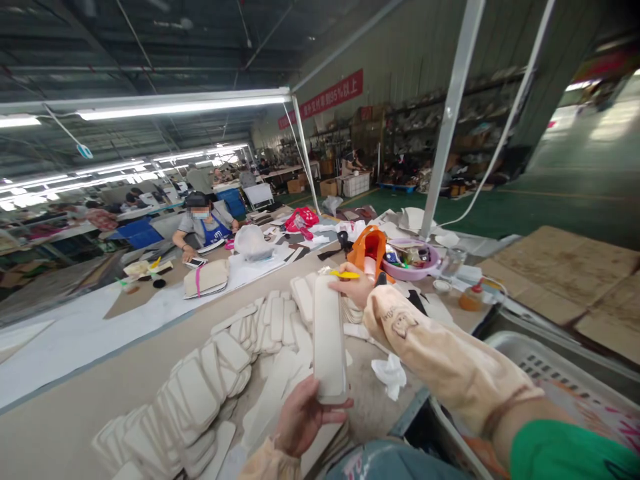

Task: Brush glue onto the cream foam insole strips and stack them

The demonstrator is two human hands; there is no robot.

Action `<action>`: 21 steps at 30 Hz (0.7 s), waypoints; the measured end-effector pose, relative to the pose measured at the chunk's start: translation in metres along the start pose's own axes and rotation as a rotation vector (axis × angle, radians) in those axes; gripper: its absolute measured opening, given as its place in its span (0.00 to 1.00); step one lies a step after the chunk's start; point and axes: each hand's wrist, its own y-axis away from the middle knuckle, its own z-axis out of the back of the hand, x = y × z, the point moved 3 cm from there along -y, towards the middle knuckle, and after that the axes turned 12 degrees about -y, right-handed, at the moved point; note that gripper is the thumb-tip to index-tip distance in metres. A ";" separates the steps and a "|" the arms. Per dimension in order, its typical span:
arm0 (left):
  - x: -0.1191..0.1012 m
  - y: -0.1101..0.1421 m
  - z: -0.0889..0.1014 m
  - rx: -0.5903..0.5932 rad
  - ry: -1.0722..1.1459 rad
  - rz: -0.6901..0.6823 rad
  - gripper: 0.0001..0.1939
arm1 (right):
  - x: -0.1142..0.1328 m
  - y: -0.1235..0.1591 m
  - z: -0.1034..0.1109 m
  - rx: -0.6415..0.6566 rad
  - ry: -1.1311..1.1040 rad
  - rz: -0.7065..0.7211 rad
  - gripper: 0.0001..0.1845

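A long cream panel (329, 340) with rounded corners stands on end in front of me. My left hand (305, 413) grips its lower end, thumb on the face and fingers behind. My right hand (356, 283) is closed at the panel's upper edge around a slim yellow tool (346, 274); its tip is too small to make out. Rows of similar cream panels (200, 383) lie overlapping on the table to the left. Several more panels are fanned out behind the held one.
A crumpled white tissue (390, 375) lies right of the panel. Beyond are an orange bag (367, 248), a purple basin (413, 261) of small items and a bottle of amber liquid (471, 298). A white plastic basket (560, 373) is at right. A co-worker (207, 227) sits across the table.
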 end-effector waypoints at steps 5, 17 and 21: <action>0.003 0.001 -0.013 -0.132 -0.044 -0.031 0.16 | 0.000 0.003 0.006 0.038 0.001 -0.008 0.26; 0.008 0.001 -0.040 -0.254 -0.103 -0.056 0.18 | 0.009 0.003 0.016 0.110 0.024 -0.046 0.25; 0.016 -0.004 -0.038 -0.251 -0.085 -0.039 0.21 | 0.013 0.007 0.017 0.109 0.018 -0.040 0.25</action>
